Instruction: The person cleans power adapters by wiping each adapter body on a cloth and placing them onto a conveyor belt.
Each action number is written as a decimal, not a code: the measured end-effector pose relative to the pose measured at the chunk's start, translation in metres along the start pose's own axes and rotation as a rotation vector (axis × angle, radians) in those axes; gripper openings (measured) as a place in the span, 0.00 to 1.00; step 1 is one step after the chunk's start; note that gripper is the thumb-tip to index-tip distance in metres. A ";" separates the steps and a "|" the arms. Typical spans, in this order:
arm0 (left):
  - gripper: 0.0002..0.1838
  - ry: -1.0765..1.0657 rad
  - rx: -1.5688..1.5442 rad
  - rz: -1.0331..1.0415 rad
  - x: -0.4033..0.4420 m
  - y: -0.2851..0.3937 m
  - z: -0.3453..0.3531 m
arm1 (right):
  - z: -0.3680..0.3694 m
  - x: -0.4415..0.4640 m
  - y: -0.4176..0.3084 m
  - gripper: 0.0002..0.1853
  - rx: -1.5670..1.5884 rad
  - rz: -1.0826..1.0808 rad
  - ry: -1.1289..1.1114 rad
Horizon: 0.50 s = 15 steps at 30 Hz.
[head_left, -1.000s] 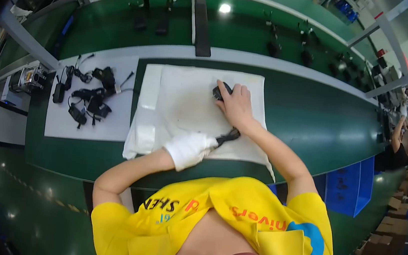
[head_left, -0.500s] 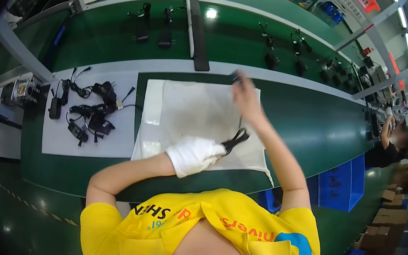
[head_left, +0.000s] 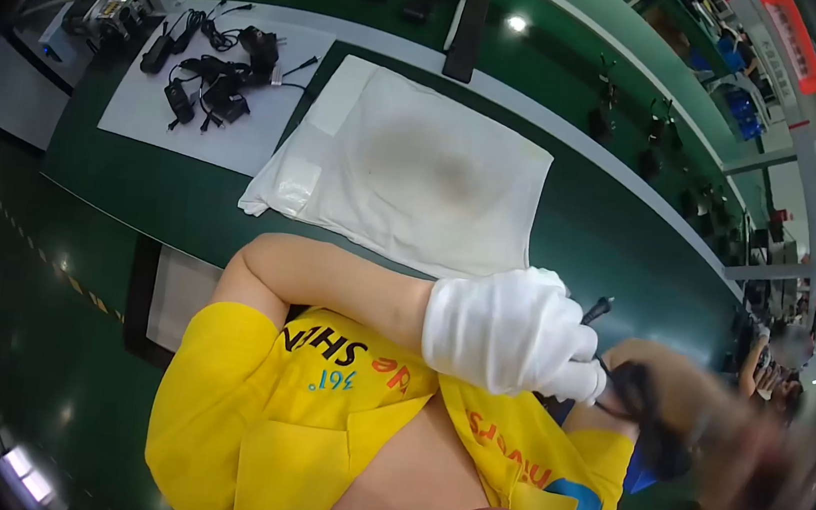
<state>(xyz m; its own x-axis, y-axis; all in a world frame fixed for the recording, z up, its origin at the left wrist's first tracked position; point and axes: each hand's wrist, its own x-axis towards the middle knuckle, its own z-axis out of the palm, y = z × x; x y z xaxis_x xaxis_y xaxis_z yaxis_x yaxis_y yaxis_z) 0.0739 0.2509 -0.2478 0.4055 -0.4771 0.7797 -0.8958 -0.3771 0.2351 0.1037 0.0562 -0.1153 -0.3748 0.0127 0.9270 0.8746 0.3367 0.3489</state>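
My left hand (head_left: 520, 333), in a white glove, is closed around the black cord (head_left: 633, 386) of a power adapter in front of my chest. The cord's connector end (head_left: 600, 308) sticks up past the gloved fingers, and its bundled loops hang to the right. My right hand (head_left: 756, 466), bare and raised close to the camera at the lower right, is smeared by motion. A dark shape shows in it, the power adapter (head_left: 766, 487), too blurred for detail. Behind the hands lies a white cloth-covered pad (head_left: 497, 180) with grey smudges.
At the left, several black adapters with cords (head_left: 216, 82) lie on a white sheet (head_left: 147, 114) on the green bench (head_left: 621, 239). More adapters (head_left: 655, 132) lie spaced along the green strip beyond the rail (head_left: 600, 161). A co-worker (head_left: 778, 368) is at the far right.
Both hands have left the pad and moved right and toward my body. My right hand has come up close to the camera with the adapter. The view has turned to the right.
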 end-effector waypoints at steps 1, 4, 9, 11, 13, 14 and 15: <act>0.11 0.014 -0.010 -0.056 0.000 0.003 0.008 | -0.001 -0.004 -0.004 0.21 -0.005 -0.021 -0.023; 0.13 0.063 -0.201 -0.076 0.000 0.003 0.001 | -0.009 -0.003 -0.021 0.21 0.040 0.014 0.060; 0.15 -0.159 -0.298 -0.088 -0.004 0.007 -0.014 | -0.013 -0.024 0.037 0.23 0.187 0.814 0.452; 0.15 -0.326 -0.193 -0.222 -0.003 -0.015 -0.036 | -0.006 -0.079 0.066 0.24 0.212 1.223 0.437; 0.14 -0.558 0.043 -0.441 -0.001 -0.055 -0.059 | 0.001 -0.144 0.087 0.27 0.225 1.439 0.284; 0.14 -0.648 0.166 -0.518 0.000 -0.081 -0.070 | 0.005 -0.172 0.096 0.28 0.187 1.610 0.269; 0.15 -0.813 0.280 -0.637 0.017 -0.102 -0.087 | 0.008 -0.196 0.110 0.26 0.096 1.687 0.172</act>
<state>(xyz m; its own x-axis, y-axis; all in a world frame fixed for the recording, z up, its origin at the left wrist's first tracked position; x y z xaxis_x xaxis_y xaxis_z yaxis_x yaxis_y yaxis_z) 0.1564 0.3505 -0.2080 0.8761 -0.4747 -0.0845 -0.4443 -0.8629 0.2410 0.2706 0.0987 -0.2596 0.9251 0.2973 0.2361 0.2131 0.1080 -0.9710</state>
